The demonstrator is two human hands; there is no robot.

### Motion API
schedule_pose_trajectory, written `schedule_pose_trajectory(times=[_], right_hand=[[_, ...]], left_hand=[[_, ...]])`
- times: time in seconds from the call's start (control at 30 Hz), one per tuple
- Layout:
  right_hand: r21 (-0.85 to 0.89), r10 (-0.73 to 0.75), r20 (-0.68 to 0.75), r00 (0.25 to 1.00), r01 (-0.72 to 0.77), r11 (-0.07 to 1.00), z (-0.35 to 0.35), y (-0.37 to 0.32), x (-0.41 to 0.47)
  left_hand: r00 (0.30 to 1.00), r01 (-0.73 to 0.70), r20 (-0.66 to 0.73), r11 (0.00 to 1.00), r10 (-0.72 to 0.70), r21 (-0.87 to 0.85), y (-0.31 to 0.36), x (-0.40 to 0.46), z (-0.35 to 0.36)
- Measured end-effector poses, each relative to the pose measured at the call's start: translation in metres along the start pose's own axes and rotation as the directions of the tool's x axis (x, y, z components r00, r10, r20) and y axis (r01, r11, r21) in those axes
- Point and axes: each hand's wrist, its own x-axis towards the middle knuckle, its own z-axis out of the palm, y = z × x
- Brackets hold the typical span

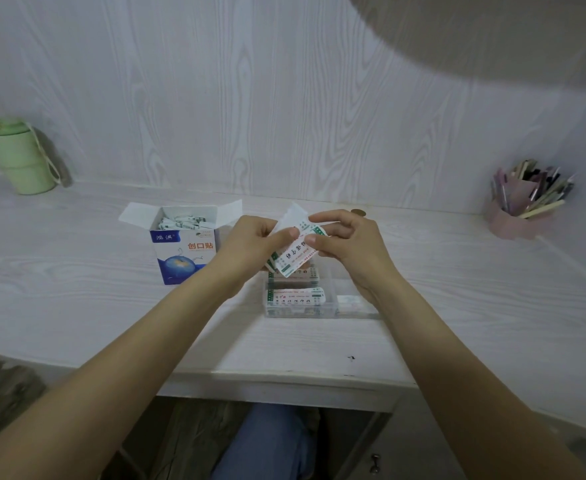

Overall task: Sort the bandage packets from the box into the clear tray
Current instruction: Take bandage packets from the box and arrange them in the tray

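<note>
A white and blue box (184,252) with its flaps open stands on the desk, and several bandage packets (180,221) fill it. To its right sits the clear tray (334,308), holding a few white packets (295,295) with green ends. Above the tray my left hand (250,245) and my right hand (348,242) both pinch a small bunch of packets (293,252). The left thumb presses the bunch's top face, and the right thumb and fingers grip its right end.
A green lidded cup (16,155) stands at the back left. A pink holder (523,206) full of pens is at the back right. A coin-like disc (358,212) lies behind my right hand. The desk's front edge (284,379) runs just below the tray.
</note>
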Motion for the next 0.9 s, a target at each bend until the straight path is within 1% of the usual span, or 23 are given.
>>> schedule_pose_trajectory(times=[0.07, 0.2, 0.27, 0.4, 0.5, 0.6, 0.7, 0.8, 0.9], right_hand=[[0.006, 0.004, -0.013, 1.0, -0.004, 1.0, 0.0, 0.0, -0.001], [0.012, 0.013, -0.082, 0.997, -0.012, 1.0, -0.003, 0.002, 0.003], [0.009, 0.013, -0.068, 0.998, -0.012, 1.0, -0.006, 0.003, 0.003], [-0.133, -0.019, 0.044, 0.999, 0.024, 0.991, -0.014, 0.0, 0.002], [-0.225, -0.029, 0.038, 0.999, 0.037, 0.974, -0.02, -0.006, 0.005], [-0.251, -0.014, 0.001, 1.0, 0.014, 0.968, -0.024, -0.006, 0.006], [-0.231, -0.002, -0.008, 1.0, 0.0, 0.973, -0.025, -0.002, 0.008], [-0.232, -0.013, 0.007, 1.0, 0.015, 0.973, -0.022, 0.001, 0.007], [-0.269, -0.012, 0.039, 0.999, 0.022, 0.963, -0.016, 0.008, 0.007]], left_hand=[[1.0, -0.005, 0.006, 1.0, 0.005, -0.007, 0.001, 0.0, 0.0], [0.988, 0.033, 0.156, 0.989, -0.011, -0.145, 0.004, -0.005, -0.005], [0.985, 0.036, 0.173, 0.99, -0.012, -0.135, 0.004, -0.006, -0.007], [0.991, 0.029, 0.136, 0.997, -0.019, -0.077, 0.008, -0.002, -0.005], [0.994, -0.005, 0.109, 0.998, 0.012, -0.062, 0.01, 0.003, -0.001], [0.997, -0.057, 0.042, 0.995, 0.061, -0.078, 0.012, 0.006, 0.001], [0.996, -0.085, -0.019, 0.994, 0.084, -0.069, 0.01, 0.008, 0.0], [0.996, -0.083, 0.006, 0.994, 0.084, -0.077, 0.006, 0.007, -0.001], [0.999, -0.046, 0.023, 0.998, 0.047, -0.049, 0.001, 0.007, -0.004]])
